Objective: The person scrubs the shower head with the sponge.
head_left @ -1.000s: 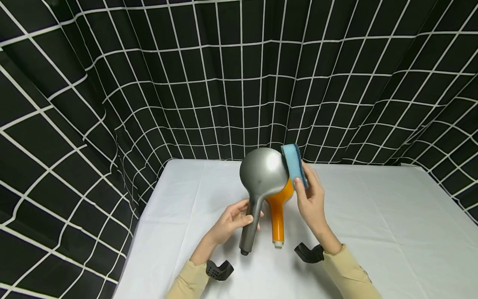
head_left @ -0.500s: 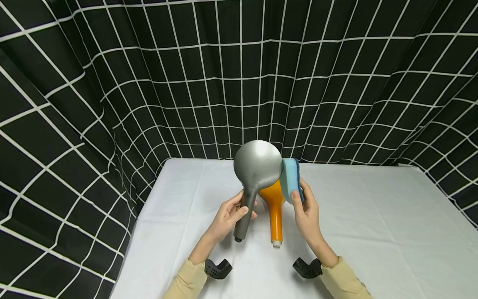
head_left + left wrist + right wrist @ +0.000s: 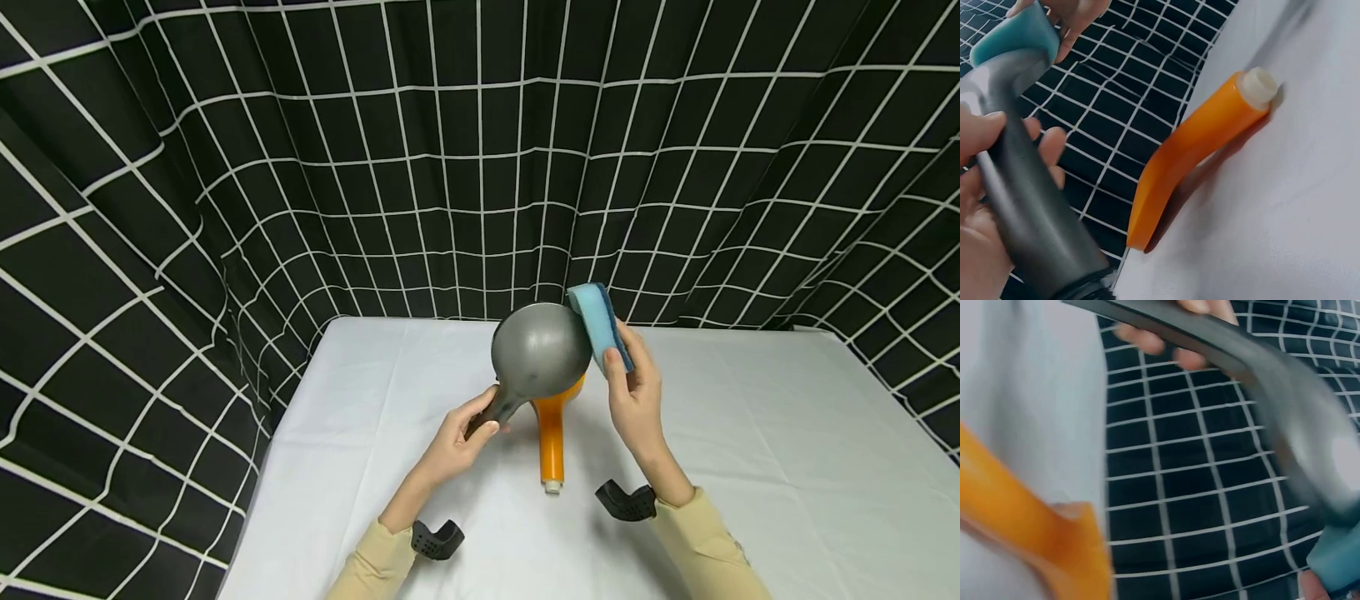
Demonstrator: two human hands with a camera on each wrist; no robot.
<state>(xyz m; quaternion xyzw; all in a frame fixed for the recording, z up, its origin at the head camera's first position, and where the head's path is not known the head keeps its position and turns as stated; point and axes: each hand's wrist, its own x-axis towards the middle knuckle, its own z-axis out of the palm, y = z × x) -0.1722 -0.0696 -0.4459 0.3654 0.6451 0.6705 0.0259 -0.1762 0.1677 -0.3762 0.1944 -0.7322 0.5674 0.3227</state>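
Observation:
My left hand (image 3: 452, 440) grips the handle of a grey shower head (image 3: 542, 350), held up with its rounded back facing me. In the left wrist view its dark handle (image 3: 1041, 206) crosses the palm, thumb on one side and fingers around the other. My right hand (image 3: 637, 398) pinches a light-blue sponge (image 3: 597, 321) with a darker blue scouring layer. The sponge's light side lies against the right edge of the grey head. Below, an orange shower head (image 3: 551, 442) lies on the table, its round part mostly hidden behind the grey one.
A white cloth covers the table (image 3: 750, 417). Behind and at both sides hangs a black curtain (image 3: 465, 183) with a white grid. The orange shower head's pale threaded end (image 3: 1259, 85) points toward the near side. Black mounts (image 3: 438, 540) sit at both wrists.
The grey shower head has tilted, its handle swinging left and its head moving right. The sponge slid down along its edge, then back up with my right hand. The orange shower head stays put.

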